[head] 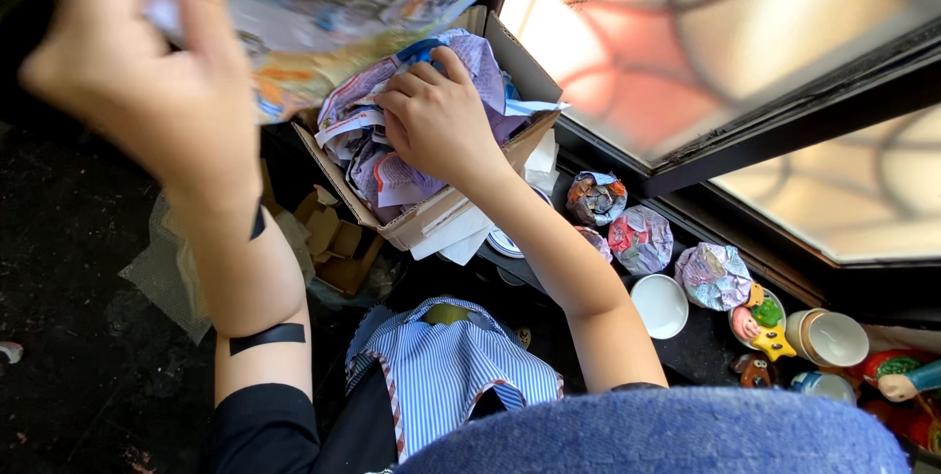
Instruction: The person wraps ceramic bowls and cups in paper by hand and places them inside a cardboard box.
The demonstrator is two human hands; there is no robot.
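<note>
Our right hand presses curled fingers into crumpled, soft printed paper filling an open cardboard box, gripping a wad. Our left hand, blurred, pinches a creased colourful sheet just above the box. Paper-wrapped balls lie beside a white bowl.

Purple and white printed paper is seen in the brown cardboard box. Blue and white stripes are seen on the apron. A white bowl is seen at the right.
</note>
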